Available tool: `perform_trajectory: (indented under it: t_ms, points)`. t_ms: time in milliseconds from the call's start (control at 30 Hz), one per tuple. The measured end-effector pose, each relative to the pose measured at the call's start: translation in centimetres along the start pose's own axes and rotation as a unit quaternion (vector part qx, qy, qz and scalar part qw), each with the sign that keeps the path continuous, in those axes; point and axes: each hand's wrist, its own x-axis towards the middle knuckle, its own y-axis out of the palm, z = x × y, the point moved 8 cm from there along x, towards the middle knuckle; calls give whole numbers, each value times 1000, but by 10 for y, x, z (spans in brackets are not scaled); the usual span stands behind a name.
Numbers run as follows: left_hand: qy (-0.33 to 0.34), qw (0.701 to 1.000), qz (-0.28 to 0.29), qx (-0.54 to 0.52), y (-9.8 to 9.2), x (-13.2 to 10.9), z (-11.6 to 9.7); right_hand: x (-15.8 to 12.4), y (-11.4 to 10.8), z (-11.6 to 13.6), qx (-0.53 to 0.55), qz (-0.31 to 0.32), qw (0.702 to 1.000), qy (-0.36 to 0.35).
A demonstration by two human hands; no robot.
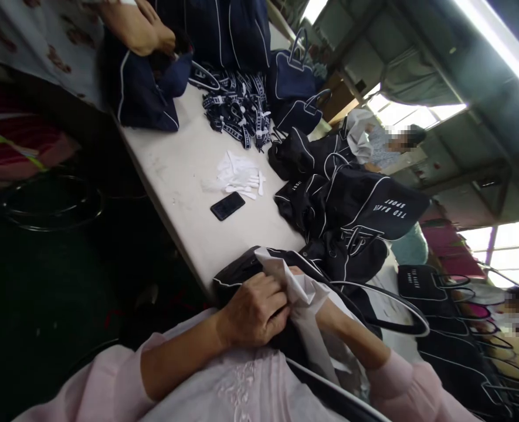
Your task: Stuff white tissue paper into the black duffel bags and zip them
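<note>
My left hand (257, 309) curls tight on white paper (301, 288) at a black bag (239, 268); how closed my right hand (328, 316) is, I cannot tell.

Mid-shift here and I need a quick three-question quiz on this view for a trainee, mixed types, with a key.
1. Multiple choice: what lies beside the small heap of thin white pieces on the pale, smooth tabletop?
A red-handled scissors
B black rectangular phone
C yellow round cup

2. True or false: the crumpled, thin white sheet partly covers the person's right hand.

3. Fill in: on the large black bag with white piping, the lettering's second line reads "____".

Key: 1 B; 2 true; 3 SPORT.
</note>
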Motion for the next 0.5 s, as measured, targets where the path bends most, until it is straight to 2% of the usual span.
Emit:
perform_trajectory:
  t_ms: [33,100,167,200,233,333,400,500]
  points:
    - [-17,999,32,-38,0,-2,4,-3,-11,3,80,15,997,15]
    - [-60,989,76,-115,-2,-4,13,-13,-24,13,252,80,964,35]
    - [-87,976,102,-169,-2,-5,19,-22,-25,23,306,157,938,34]
    - [-95,972,108,-184,-1,-4,21,-24,-24,23,283,171,943,36]
    - [-100,971,108,-190,0,-3,21,-24,-24,17,241,158,956,49]
    - [-109,974,77,-184,3,3,19,-20,-17,-12,105,79,986,101]
    - [-105,974,53,-191,5,8,15,-16,0,-21,44,84,992,84]
    - [-104,976,51,-185,11,18,13,-3,31,-23,-31,107,994,15]
